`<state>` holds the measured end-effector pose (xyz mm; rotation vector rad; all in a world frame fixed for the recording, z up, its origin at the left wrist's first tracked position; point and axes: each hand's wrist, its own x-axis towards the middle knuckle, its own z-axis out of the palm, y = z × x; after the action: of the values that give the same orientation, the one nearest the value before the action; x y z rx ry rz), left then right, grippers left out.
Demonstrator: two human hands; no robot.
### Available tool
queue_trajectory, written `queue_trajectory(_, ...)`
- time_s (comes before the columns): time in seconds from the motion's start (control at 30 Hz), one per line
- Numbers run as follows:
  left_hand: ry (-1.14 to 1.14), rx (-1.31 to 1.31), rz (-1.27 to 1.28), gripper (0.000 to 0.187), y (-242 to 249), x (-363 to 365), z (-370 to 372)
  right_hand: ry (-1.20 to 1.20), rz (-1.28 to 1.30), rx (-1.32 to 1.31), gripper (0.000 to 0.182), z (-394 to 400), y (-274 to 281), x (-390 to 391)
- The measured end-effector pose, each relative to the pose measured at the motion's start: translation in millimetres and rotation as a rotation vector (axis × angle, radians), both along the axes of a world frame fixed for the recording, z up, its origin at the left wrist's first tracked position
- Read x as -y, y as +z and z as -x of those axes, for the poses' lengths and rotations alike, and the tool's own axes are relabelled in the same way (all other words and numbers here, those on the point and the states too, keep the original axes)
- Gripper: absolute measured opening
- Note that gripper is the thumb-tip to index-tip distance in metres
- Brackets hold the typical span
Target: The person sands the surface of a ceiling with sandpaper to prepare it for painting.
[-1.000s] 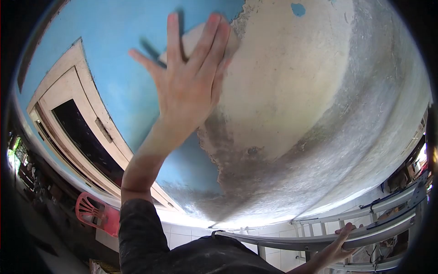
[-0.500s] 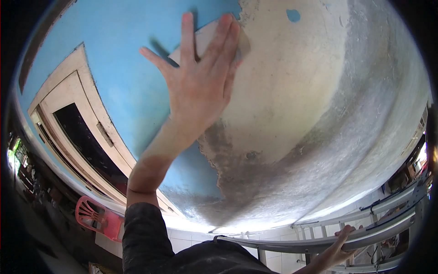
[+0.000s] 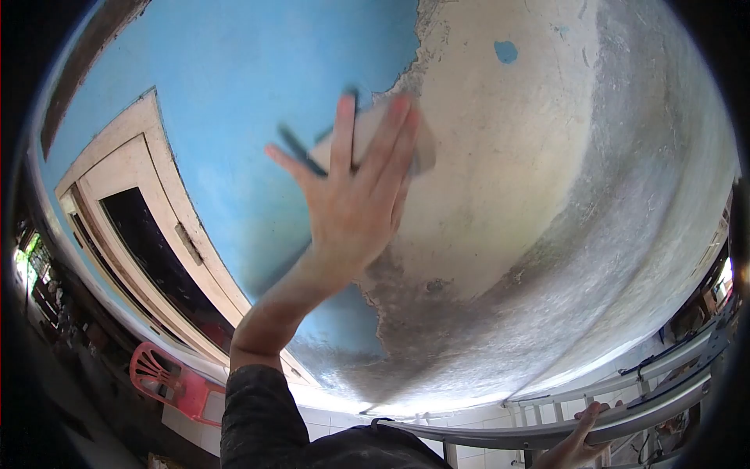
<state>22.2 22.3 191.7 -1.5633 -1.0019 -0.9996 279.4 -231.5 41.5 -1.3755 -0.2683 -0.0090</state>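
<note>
My left hand (image 3: 355,207) lies against the wall (image 3: 484,187) with its palm inward and fingers spread. Under the fingers it presses a flat, pale sheet (image 3: 366,134) that looks like sandpaper, slightly smeared by motion. The sheet lies by the ragged edge where blue paint (image 3: 258,70) meets bare, cream-coloured plaster. Low at the right, my right hand (image 3: 582,438) is closed around the side rail of a metal ladder (image 3: 539,434). Part of that hand is hidden behind the rail.
A pale wooden frame (image 3: 168,148) with a dark pane stands in the wall at left. Below it is a pink plastic chair (image 3: 187,391). Grey stains cover the lower plaster, and a small blue paint patch (image 3: 506,52) remains higher up.
My left hand has slid down the wall with the sheet, a little to the right. The view has tilted slightly upward. My right hand keeps its grip on the ladder.
</note>
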Motion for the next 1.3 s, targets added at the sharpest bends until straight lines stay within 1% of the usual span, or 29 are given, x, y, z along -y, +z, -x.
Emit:
queue_trajectory(0.03,0.026,-0.003,0.031,0.054,-15,0,3,0.002,-0.014,0.005,0.079,-3,-7,1)
queue_trajectory(0.07,0.003,-0.002,0.022,0.053,-24,-2,6,0.0,-0.025,0.007,0.079,-5,-12,3)
queue_trajectory(0.13,-0.047,-0.001,0.001,0.053,-34,-6,10,-0.01,-0.03,0.007,0.076,1,-4,-1)
queue_trajectory(0.17,-0.041,-0.021,-0.002,0.05,-28,-6,8,-0.013,-0.027,0.015,0.075,3,0,-1)
queue_trajectory(0.23,-0.022,-0.061,-0.014,0.045,2,-6,3,-0.014,-0.037,-0.03,0.075,-3,-8,2)
queue_trajectory(0.27,-0.057,-0.046,-0.02,0.048,10,-5,0,-0.013,-0.043,-0.057,0.075,-5,-11,3)
queue_trajectory(0.33,-0.132,-0.024,-0.035,0.054,20,-4,-6,-0.002,-0.023,-0.022,0.073,-4,-10,4)
queue_trajectory(0.37,-0.112,-0.011,-0.016,0.055,15,-3,-5,0.002,-0.014,-0.007,0.072,-4,-10,5)
queue_trajectory(0.43,-0.074,0.011,0.03,0.056,-14,1,1,-0.056,0.148,-0.03,0.069,-2,2,0)
queue_trajectory(0.47,-0.063,-0.001,0.069,0.052,-30,1,5,-0.085,0.226,-0.04,0.069,-3,6,-2)
queue_trajectory(0.5,-0.05,-0.011,0.11,0.048,-47,0,10,-0.086,0.23,-0.039,0.069,-3,3,0)
queue_trajectory(0.53,-0.033,-0.021,0.146,0.045,-50,2,13,-0.032,0.086,-0.009,0.069,-3,-1,1)
queue_trajectory(0.57,-0.058,-0.011,0.08,0.048,-46,-1,12,0.025,-0.057,0.025,0.071,-2,-3,0)
queue_trajectory(0.63,-0.103,0.021,-0.039,0.056,-27,-9,3,-0.003,-0.054,0.008,0.07,2,1,0)
queue_trajectory(0.7,-0.105,0.029,-0.056,0.056,3,-7,-3,-0.01,-0.044,0.001,0.071,4,3,1)
queue_trajectory(0.73,-0.109,0.031,-0.065,0.056,11,-6,-4,-0.002,-0.035,0.004,0.071,4,2,2)
queue_trajectory(0.83,-0.079,0.099,-0.015,0.055,-2,-2,-6,0.015,-0.038,-0.001,0.072,7,5,1)
queue_trajectory(0.87,-0.058,0.106,0.006,0.055,-15,-1,-3,0.02,-0.043,-0.005,0.072,7,6,2)
queue_trajectory(0.93,-0.02,0.125,0.039,0.053,-25,8,1,0.009,-0.003,-0.024,0.075,3,4,3)
queue_trajectory(1.03,0.049,0.086,-0.029,0.047,-11,-6,6,-0.005,-0.006,-0.049,0.08,-3,-6,3)
queue_trajectory(1.13,0.153,0.097,-0.047,0.047,27,3,3,0.004,-0.03,-0.038,0.085,-5,-7,3)
queue_trajectory(1.17,0.16,0.097,-0.02,0.047,22,3,3,0.009,-0.042,-0.033,0.087,-5,-7,3)
queue_trajectory(1.23,0.179,0.088,0.04,0.047,-1,6,6,-0.009,0.006,-0.052,0.087,-6,-12,5)
queue_trajectory(1.3,0.157,0.051,0.04,0.047,-19,4,14,-0.013,0.026,-0.061,0.086,-6,-15,6)
